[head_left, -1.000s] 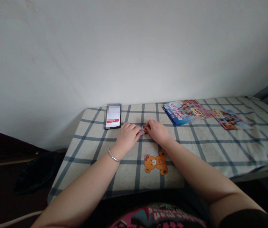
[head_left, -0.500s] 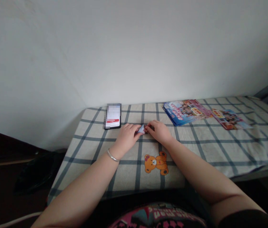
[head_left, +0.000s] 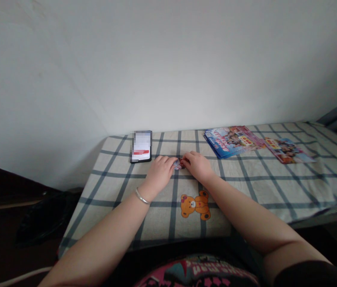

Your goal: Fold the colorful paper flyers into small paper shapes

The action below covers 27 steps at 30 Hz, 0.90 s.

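Observation:
Between my two hands, just above or on the checked cloth, is a small folded piece of printed paper (head_left: 178, 164), pinkish and blue. My left hand (head_left: 160, 172), with a silver bangle at the wrist, pinches its left side. On the right side, the fingers of my right hand (head_left: 198, 166) close on the paper too. The fingertips cover much of it, so its exact folds cannot be made out.
A phone (head_left: 142, 146) with a lit screen lies left of my hands. Toward the back right are a stack of printed flyers (head_left: 228, 141) and a separate flyer (head_left: 288, 150). The checked tablecloth (head_left: 111, 183) bears a bear picture (head_left: 195, 205). A wall (head_left: 168, 71) rises behind.
The folded paper has turned or flattened: a pale triangular face stood up before, and now a lower printed side shows. Both hands stay in nearly the same place.

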Each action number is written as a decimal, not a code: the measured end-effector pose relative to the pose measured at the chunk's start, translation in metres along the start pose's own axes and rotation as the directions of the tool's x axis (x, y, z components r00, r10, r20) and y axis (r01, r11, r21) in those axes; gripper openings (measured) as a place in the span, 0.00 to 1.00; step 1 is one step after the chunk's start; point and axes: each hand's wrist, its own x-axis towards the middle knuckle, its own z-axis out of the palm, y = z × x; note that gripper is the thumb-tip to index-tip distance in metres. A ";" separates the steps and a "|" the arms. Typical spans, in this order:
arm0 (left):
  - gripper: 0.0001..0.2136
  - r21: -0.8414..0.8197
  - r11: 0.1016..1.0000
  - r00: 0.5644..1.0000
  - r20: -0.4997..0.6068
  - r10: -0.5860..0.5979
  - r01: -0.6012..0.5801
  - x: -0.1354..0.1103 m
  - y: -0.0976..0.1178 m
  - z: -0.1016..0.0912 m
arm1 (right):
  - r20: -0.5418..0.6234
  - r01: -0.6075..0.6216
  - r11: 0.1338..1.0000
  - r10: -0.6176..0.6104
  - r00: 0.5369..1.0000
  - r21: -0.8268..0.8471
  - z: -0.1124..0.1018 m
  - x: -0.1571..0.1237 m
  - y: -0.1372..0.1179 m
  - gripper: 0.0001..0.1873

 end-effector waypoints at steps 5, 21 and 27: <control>0.09 0.045 0.998 0.999 0.015 0.044 -0.044 0.000 0.004 -0.005 | -0.015 -0.003 1.000 0.003 1.000 -0.007 0.000 0.000 -0.001 0.07; 0.08 0.091 0.981 0.980 0.120 0.161 -0.172 0.000 0.015 -0.024 | 0.017 -0.024 1.000 0.025 1.000 -0.015 0.001 0.002 -0.001 0.07; 0.08 0.168 0.960 0.968 0.158 0.196 -0.222 -0.002 0.016 -0.038 | -0.014 0.003 1.000 -0.003 1.000 -0.022 0.003 0.001 0.001 0.07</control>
